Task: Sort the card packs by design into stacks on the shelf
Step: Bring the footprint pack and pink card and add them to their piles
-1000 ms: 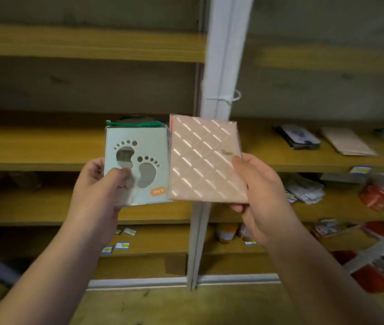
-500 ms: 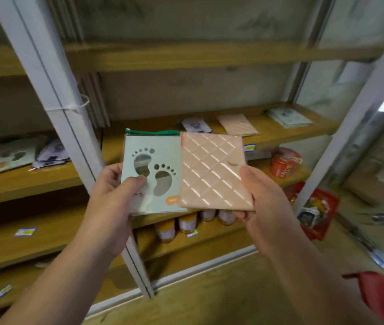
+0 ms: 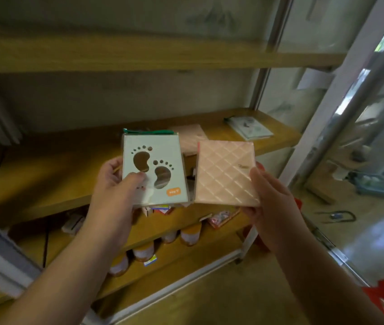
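The left hand (image 3: 116, 188) holds a pale green card pack (image 3: 154, 168) with two footprint cut-outs and an orange sticker at its lower right corner; the thumb presses on the front face near the lower left, the fingers curl round behind the left edge. The right hand (image 3: 269, 202) grips a pink quilted card pack (image 3: 226, 174) by its right edge, thumb on the front, fingers underneath. The two packs are held side by side in front of the middle shelf (image 3: 52, 174), their inner edges just apart with a narrow gap between them, the pink one tilted a little to the right.

On the far side of that shelf another pink pack (image 3: 192, 137) lies flat, partly hidden behind the held green pack. Further right on the same board, near its right end, lies a pale pack (image 3: 248, 127) with a dark strip on its far edge; its design is too blurred to tell, possibly the green kind. The board to the left of the hands is bare wood up to its near edge.

The lower shelf (image 3: 181, 221) carries small packets, and below it stand jars with orange lids (image 3: 191, 233). A white upright post (image 3: 340, 95) bounds the shelving on the right.
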`<state>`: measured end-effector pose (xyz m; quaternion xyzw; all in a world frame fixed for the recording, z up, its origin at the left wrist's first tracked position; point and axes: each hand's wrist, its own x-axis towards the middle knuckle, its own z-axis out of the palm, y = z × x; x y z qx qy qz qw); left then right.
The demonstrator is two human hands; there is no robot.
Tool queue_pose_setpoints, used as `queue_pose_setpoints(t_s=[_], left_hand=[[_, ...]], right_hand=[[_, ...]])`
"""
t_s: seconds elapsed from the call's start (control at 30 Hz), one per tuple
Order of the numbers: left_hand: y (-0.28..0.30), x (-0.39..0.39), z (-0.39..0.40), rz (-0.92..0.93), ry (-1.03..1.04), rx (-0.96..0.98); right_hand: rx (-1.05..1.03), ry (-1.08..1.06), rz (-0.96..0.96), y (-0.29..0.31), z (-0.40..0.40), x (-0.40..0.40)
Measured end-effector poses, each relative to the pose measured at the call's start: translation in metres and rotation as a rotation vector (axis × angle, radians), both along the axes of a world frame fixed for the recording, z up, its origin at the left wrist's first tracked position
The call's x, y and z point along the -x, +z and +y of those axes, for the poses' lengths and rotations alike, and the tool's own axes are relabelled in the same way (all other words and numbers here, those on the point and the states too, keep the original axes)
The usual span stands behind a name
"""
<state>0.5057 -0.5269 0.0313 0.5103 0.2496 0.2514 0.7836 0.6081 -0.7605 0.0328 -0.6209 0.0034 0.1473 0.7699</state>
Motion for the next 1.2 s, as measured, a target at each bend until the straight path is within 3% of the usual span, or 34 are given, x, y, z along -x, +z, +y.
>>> queue_pose_setpoints(t_s=[0.27, 0.47, 0.7, 0.9, 1.2], left_hand=[[0.006, -0.071, 0.018, -0.004, 0.106, -0.032], [0.000, -0.098, 0.015, 0.043, 0.228, -0.067], [0.000, -0.124, -0.006, 0.120, 0.414, -0.082], [-0.001, -0.163, -0.037, 0.113, 0.474, -0.079], [-0.011, -0.267, -0.094, 0.063, 0.318, -0.050]], right_hand=[[0.376, 0.052, -0.151, -0.015, 0.033, -0.126], [0.415, 0.223, -0.282, -0.026, 0.089, -0.204], [0.674, 0.381, -0.567, -0.036, 0.126, -0.262], [0.768, 0.453, -0.798, -0.035, 0.089, -0.284], [0.957, 0.378, -0.972, -0.020, -0.041, -0.327]])
